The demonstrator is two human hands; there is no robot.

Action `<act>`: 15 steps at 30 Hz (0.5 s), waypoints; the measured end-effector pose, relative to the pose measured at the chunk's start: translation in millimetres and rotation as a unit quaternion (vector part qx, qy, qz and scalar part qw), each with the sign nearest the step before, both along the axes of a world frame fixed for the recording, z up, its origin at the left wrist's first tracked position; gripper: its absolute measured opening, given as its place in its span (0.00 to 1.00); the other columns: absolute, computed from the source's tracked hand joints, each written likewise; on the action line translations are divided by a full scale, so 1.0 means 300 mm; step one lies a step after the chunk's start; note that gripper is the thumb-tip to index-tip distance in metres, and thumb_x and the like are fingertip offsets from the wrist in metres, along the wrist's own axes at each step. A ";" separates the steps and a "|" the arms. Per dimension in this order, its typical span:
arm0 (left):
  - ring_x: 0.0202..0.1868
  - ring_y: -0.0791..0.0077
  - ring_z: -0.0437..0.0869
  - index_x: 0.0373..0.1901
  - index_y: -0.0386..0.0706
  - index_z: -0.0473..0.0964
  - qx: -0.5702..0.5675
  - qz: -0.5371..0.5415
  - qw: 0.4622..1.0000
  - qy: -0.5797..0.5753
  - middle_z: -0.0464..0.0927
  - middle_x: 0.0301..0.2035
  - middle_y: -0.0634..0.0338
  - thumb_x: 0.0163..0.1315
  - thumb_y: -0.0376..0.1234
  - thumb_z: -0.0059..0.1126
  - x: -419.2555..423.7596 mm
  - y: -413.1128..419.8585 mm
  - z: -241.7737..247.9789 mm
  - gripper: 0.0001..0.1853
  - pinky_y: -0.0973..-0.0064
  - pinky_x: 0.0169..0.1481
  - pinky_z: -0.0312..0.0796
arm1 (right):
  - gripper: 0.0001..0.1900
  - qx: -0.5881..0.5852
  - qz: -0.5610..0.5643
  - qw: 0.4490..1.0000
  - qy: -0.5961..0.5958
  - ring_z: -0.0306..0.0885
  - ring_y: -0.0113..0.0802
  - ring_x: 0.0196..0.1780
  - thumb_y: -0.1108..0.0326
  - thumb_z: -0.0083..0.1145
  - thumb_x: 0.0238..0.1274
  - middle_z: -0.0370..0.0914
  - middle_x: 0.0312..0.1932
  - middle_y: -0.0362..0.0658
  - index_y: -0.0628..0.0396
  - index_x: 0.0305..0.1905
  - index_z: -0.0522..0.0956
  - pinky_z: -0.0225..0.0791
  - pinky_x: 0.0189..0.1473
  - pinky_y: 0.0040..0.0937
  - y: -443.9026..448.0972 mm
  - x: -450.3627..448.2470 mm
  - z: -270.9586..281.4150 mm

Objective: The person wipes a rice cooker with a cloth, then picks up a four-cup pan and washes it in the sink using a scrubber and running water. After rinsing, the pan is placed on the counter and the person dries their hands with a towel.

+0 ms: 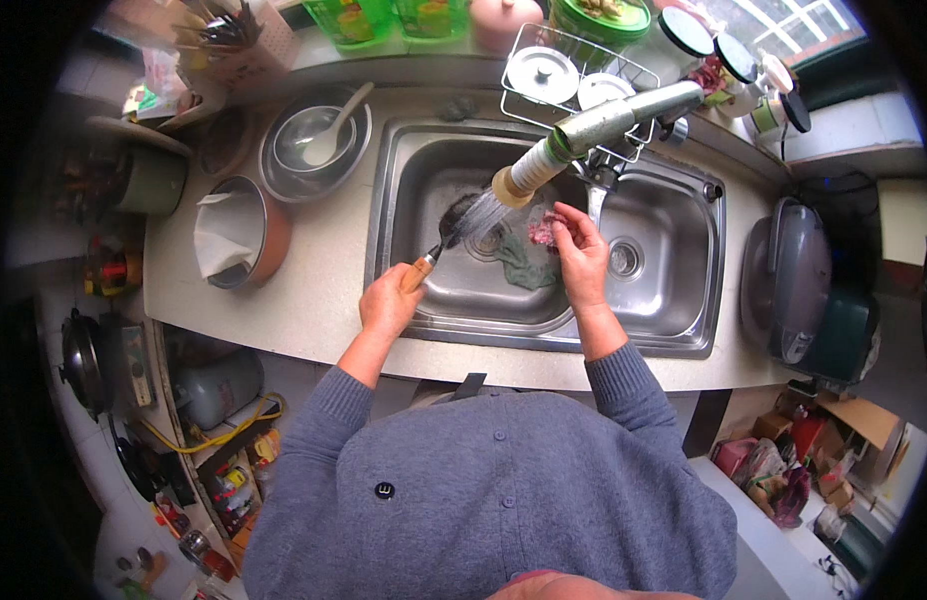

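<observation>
My left hand [388, 301] is closed around the wooden handle of a metal utensil [416, 274], whose dark head lies under the running water in the large left sink basin [448, 169]. The stream comes from a faucet with an extended spout [535, 166]. My right hand [583, 259] pinches a crumpled pink and white scrubbing cloth [543, 229] between thumb and fingers over the basin's right side. Below it, a wet green cloth [525, 262] lies on the basin floor near the drain. The exact kind of utensil cannot be told.
Left of the sink stand nested metal bowls with a ladle [325, 146] and a pot holding white cloth or paper [265, 232]. The smaller basin [658, 255] is at right. Behind the faucet is a wire rack with lids [542, 75]; a grey plastic container [797, 277] stands far right.
</observation>
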State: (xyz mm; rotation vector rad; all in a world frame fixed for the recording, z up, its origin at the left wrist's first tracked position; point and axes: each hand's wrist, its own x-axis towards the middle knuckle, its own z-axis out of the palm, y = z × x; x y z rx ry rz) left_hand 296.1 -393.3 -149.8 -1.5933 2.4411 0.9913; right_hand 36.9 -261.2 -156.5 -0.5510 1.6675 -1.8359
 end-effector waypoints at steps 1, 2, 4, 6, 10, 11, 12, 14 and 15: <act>0.40 0.58 0.85 0.42 0.52 0.78 0.057 0.012 0.998 -0.007 0.83 0.38 0.56 0.55 0.42 0.67 -0.003 0.006 -0.004 0.14 0.63 0.43 0.74 | 0.14 0.004 0.004 1.000 -0.012 0.80 0.24 0.46 0.77 0.54 0.68 0.82 0.44 0.42 0.61 0.57 0.77 0.75 0.49 0.24 0.005 0.005 0.004; 0.37 0.63 0.85 0.43 0.48 0.78 0.100 0.026 0.994 0.022 0.83 0.35 0.56 0.53 0.42 0.70 -0.001 0.013 -0.026 0.18 0.66 0.43 0.74 | 0.14 0.009 0.008 1.000 -0.024 0.80 0.25 0.47 0.77 0.54 0.68 0.82 0.44 0.42 0.61 0.57 0.77 0.75 0.49 0.24 0.010 0.010 0.006; 0.28 0.73 0.78 0.41 0.45 0.78 0.200 0.051 0.972 0.113 0.78 0.28 0.62 0.54 0.41 0.71 -0.006 0.021 -0.062 0.17 0.73 0.32 0.68 | 0.14 0.006 0.007 1.000 -0.019 0.80 0.25 0.47 0.77 0.54 0.69 0.82 0.45 0.43 0.61 0.57 0.77 0.75 0.49 0.23 0.021 0.009 -0.005; 0.21 0.85 0.69 0.41 0.42 0.76 0.330 0.095 0.922 0.181 0.71 0.24 0.70 0.58 0.37 0.70 -0.034 0.033 -0.043 0.15 0.83 0.23 0.60 | 0.14 0.005 0.007 1.000 -0.017 0.80 0.25 0.47 0.77 0.53 0.69 0.82 0.45 0.43 0.61 0.57 0.77 0.75 0.49 0.24 0.032 0.003 -0.020; 0.20 0.89 0.68 0.45 0.41 0.73 0.524 0.187 0.796 0.239 0.68 0.24 0.71 0.63 0.34 0.66 -0.118 0.034 0.084 0.13 0.88 0.21 0.60 | 0.14 0.006 0.007 1.000 -0.021 0.80 0.26 0.47 0.77 0.53 0.69 0.82 0.46 0.45 0.62 0.57 0.76 0.76 0.50 0.25 0.039 -0.003 -0.016; 0.20 0.90 0.69 0.45 0.41 0.72 0.552 0.206 0.768 0.251 0.68 0.24 0.71 0.63 0.33 0.65 -0.137 0.028 0.099 0.13 0.89 0.21 0.61 | 0.14 0.006 0.007 1.000 -0.022 0.81 0.27 0.47 0.77 0.53 0.69 0.82 0.46 0.45 0.62 0.57 0.76 0.76 0.51 0.25 0.039 -0.002 -0.007; 0.20 0.90 0.69 0.46 0.41 0.71 0.579 0.223 0.739 0.262 0.68 0.24 0.71 0.64 0.32 0.64 -0.152 0.024 0.106 0.13 0.90 0.20 0.62 | 0.14 -0.008 0.017 0.999 -0.043 0.81 0.27 0.48 0.77 0.53 0.69 0.82 0.47 0.45 0.62 0.57 0.76 0.77 0.51 0.26 0.035 0.003 0.009; 0.21 0.90 0.70 0.47 0.41 0.70 0.603 0.246 0.707 0.276 0.69 0.24 0.71 0.64 0.31 0.63 -0.169 0.020 0.111 0.13 0.90 0.21 0.64 | 0.14 -0.037 0.037 0.995 -0.085 0.81 0.28 0.48 0.77 0.53 0.69 0.82 0.47 0.46 0.62 0.57 0.76 0.77 0.51 0.27 0.015 0.027 0.038; 0.21 0.90 0.71 0.47 0.41 0.70 0.615 0.255 0.691 0.280 0.69 0.24 0.71 0.65 0.30 0.62 -0.181 0.019 0.114 0.13 0.90 0.21 0.66 | 0.14 -0.044 0.055 0.995 -0.074 0.81 0.29 0.48 0.77 0.53 0.69 0.82 0.47 0.46 0.63 0.57 0.76 0.78 0.51 0.27 0.007 0.034 0.033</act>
